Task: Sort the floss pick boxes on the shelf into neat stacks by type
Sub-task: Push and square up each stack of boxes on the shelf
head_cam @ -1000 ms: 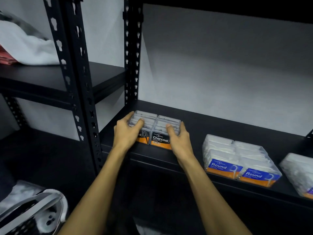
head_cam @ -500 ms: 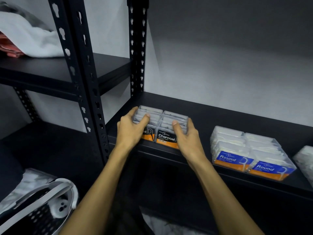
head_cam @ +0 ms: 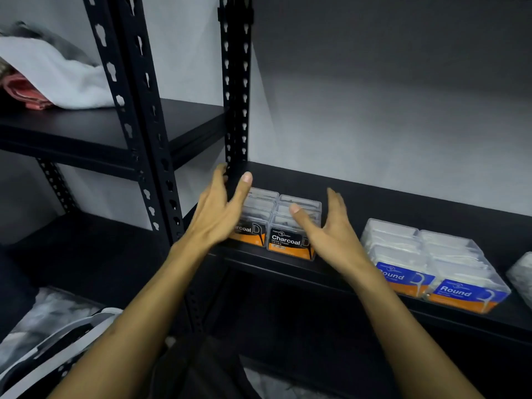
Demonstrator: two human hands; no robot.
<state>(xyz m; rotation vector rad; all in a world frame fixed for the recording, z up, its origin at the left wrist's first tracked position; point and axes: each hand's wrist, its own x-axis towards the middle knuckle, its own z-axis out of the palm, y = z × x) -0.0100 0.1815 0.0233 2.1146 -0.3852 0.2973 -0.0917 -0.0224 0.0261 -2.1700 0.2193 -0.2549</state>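
Two side-by-side stacks of clear Charcoal floss pick boxes (head_cam: 290, 226) with black and orange labels stand at the left end of the black shelf (head_cam: 374, 194). My left hand (head_cam: 221, 211) hovers at their left side, fingers straight and spread, holding nothing. My right hand (head_cam: 331, 228) hovers at their right side, also open and off the boxes. Further right sit two stacks of Round floss pick boxes (head_cam: 431, 263) with blue and orange labels. Another clear pack (head_cam: 522, 273) is cut off at the right edge.
A black perforated upright (head_cam: 234, 90) rises just behind my left hand. A second upright (head_cam: 135, 116) stands nearer. On the left shelf unit lie white and pink folded cloths (head_cam: 54, 76). A white basket (head_cam: 37, 349) sits at the lower left.
Both hands have let go of the Charcoal stacks and lifted away with the fingers spread. The view has shifted so the boxes sit more to the right.
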